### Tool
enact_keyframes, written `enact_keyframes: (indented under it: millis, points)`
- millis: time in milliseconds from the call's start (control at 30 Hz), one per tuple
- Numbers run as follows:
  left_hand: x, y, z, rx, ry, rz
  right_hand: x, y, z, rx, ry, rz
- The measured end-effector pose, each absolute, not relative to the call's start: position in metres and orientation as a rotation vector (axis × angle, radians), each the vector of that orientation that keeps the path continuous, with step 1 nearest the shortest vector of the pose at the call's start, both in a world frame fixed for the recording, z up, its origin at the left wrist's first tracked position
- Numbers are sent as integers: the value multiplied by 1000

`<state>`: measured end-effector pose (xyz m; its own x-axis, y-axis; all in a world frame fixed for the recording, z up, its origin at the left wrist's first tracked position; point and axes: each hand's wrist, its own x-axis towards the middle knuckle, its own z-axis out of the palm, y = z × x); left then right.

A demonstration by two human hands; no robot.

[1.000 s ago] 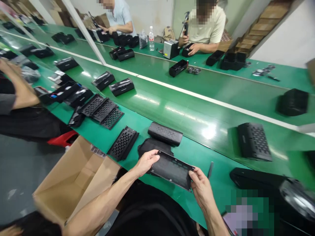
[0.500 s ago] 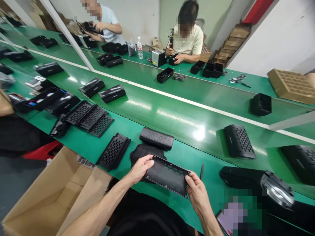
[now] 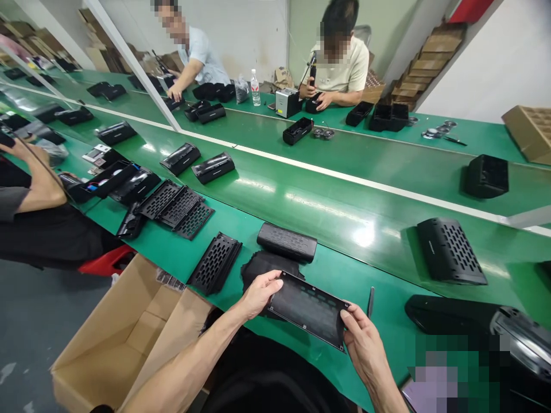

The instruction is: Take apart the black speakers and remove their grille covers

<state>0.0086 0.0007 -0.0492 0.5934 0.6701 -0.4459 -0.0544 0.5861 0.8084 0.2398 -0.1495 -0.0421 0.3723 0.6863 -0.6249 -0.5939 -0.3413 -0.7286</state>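
A black speaker grille panel (image 3: 306, 311), its inner side facing up and lined with thin dark mesh, is held above the bench edge. My left hand (image 3: 260, 295) pinches its left end between thumb and fingers. On the opposite end, my right hand (image 3: 364, 335) grips the right edge the same way. Beneath and behind the panel lies a crumpled black cloth (image 3: 258, 267). A closed black speaker housing (image 3: 287, 242) rests just beyond the cloth. Left of my hands is another perforated grille panel (image 3: 215, 263), and a thin dark tool (image 3: 371, 302) lies to the right.
Several grilles (image 3: 178, 207) are stacked at left. A cardboard box (image 3: 107, 338) stands below the bench edge. Speaker housings, including a perforated one (image 3: 451, 250), sit on the green conveyor (image 3: 327, 201). Co-workers sit across it and at far left.
The view has swung left, so everything sits further right in it. The grille panel stays in both hands. A co-worker across the conveyor has reached an arm down to the bench.
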Motion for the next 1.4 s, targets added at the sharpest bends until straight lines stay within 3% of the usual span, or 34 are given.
enact_keyframes:
  millis: [733,967,1167,1400]
  points:
    - [6,1,-47,850,792,487,236,-156,-43,-1375,-72,1312]
    - [1,2,-34,614,746,506,226,-155,-29,-1197,-86,1302]
    - [-6,-14,-48,544,398,439,201,-174,-7,-1068,-7,1145]
    - [10,-43,-70,617,400,125,167,-214,-16,-1059,84,936]
